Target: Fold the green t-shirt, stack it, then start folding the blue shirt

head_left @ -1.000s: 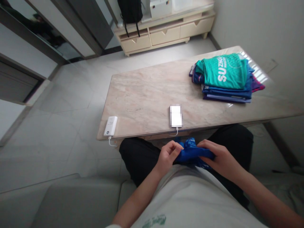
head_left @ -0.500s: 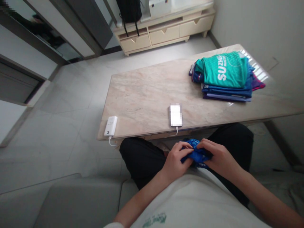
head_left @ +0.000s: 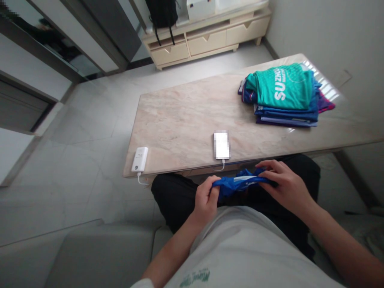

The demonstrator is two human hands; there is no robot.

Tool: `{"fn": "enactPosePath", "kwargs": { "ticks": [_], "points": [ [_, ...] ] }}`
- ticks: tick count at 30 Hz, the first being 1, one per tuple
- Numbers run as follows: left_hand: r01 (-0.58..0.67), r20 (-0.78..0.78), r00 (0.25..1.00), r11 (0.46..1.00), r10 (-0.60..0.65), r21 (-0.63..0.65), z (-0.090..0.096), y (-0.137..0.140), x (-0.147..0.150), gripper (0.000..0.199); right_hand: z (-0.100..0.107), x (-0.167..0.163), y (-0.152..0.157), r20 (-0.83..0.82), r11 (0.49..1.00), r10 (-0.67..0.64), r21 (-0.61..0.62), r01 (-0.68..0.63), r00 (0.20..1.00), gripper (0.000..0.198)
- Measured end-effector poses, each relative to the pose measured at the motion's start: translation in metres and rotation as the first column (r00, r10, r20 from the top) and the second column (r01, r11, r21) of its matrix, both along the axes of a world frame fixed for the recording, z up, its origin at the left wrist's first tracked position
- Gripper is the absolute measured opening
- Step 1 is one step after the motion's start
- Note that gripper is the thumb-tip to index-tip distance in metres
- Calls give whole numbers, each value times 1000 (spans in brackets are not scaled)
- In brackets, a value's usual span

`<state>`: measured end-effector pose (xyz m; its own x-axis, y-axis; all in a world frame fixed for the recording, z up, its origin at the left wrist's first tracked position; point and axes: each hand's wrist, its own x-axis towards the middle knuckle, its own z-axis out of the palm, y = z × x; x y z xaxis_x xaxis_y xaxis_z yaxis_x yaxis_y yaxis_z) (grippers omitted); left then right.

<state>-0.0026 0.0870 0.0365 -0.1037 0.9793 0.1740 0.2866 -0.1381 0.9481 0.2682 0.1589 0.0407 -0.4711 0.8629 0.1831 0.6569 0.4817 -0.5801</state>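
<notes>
Cloth [head_left: 229,186] before table [head_left: 180,124], power bank [head_left: 140,159] on its left, clothes pile [head_left: 283,90] right

blue cloth [head_left: 229,187] with white markings

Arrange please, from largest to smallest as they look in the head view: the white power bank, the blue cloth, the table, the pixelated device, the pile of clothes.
1. Table
2. Pile of clothes
3. Blue cloth, partly hidden
4. White power bank and pixelated device: too alike to rank
</notes>
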Motion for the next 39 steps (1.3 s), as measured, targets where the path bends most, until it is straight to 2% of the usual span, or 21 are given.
{"fn": "enactPosePath", "kwargs": {
  "ticks": [2,6,8,11,14,16,17,19,21,23,25,29,31,34,39],
  "points": [
    [-37,39,999,998,39,-43,1,2,-6,29,1,9,9,14,999,49,19,-49,999,10],
    [-96,130,985,989,110,-114,-1,4,-20,31,-4,27,22,93,994,106,-30,-104,990,16],
    [-32,157,986,988,56,-151,0,2,-27,33,-11,36,26,159,995,94,-56,-86,983,19],
    [188,127,978,957,-162,-220,7,-2,-32,33,-24,46,30,237,994,76,-89,-57,969,23],
    [426,161,905,847,-394,-317,22,-6,-32,30,-30,51,31,195,987,84,-148,-55,977,20],
    [571,236,820,726,-521,-382,32,-7,-31,30,-27,50,29,73,969,104,-230,-85,992,23],
    [624,259,779,665,-571,-411,36,-7,-31,37,-24,49,28,3,955,104,-278,-99,995,26],
    [674,248,720,569,-648,-472,42,-7,-30,65,-16,47,23,-106,922,83,-369,-116,991,32],
    [662,167,695,532,-699,-528,45,-8,-28,83,-6,45,18,-167,892,62,-433,-130,984,33],
    [630,73,687,543,-723,-555,46,-11,-25,66,1,44,13,-214,877,47,-459,-143,976,31],
    [607,15,702,587,-712,-536,47,-14,-23,41,5,44,10,-253,890,6,-440,-120,968,30],
    [570,-14,788,738,-616,-362,48,-16,-23,32,5,47,8,-276,932,-92,-361,-14,957,27],
    [547,-29,817,789,-577,-279,49,-15,-27,28,4,49,10,-271,934,-107,-356,4,957,29],
    [515,-46,841,823,-540,-242,51,-11,-35,25,2,53,14,-221,922,-110,-386,16,969,35],
    [434,-83,877,853,-474,-290,48,-8,-42,12,-3,59,21,-123,884,-84,-468,16,989,52]
  ]
}}
